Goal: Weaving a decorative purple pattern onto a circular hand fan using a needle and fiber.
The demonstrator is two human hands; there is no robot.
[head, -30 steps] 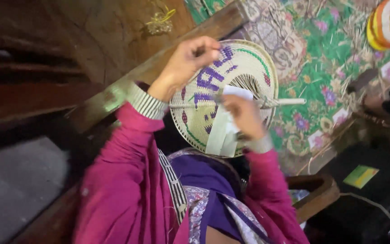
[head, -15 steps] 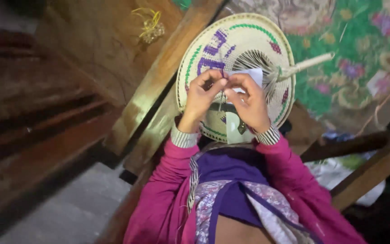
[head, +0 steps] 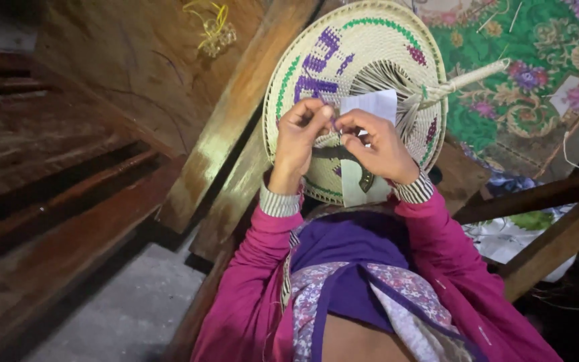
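Left hand (head: pixel 301 134): pinching something too small to tell, fingertips meeting the right's.
Right hand (head: pixel 374 142): pinching likewise, pressing on the white paper slip (head: pixel 370 107).
Woven fan (head: pixel 356 74): lying directly beneath both hands, handle pointing right.
Floral cloth (head: pixel 510 87): spreading beyond the fan.

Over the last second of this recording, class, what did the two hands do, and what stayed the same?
The left hand, raised high and apart a second ago, came down to meet the right hand; both now pinch together at the middle of the round woven straw fan with purple and green pattern. The white paper slip stayed under the right hand, and the fan stayed on the lap.
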